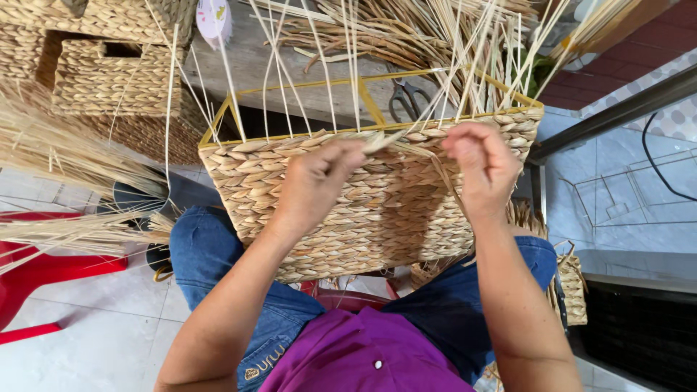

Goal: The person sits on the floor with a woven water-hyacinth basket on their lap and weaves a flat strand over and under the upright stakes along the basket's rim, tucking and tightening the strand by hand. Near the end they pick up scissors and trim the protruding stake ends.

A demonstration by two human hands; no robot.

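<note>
Tiled floor, a grey wooden bench up top littered with loose reed and a pair of scissors just past the fingers. The half-woven basket sits on the lap, its top rim right under both sets of fingertips. Left hand is curled closed, pinching a flat straw strand that runs across to the right hand, also closed tight on it. The basket's a chunky tan braid on a yellow wire frame with thin stakes sticking up. Its bottom is hidden by the forearms; the actual fingertip grips are tucked out of sight.
</note>
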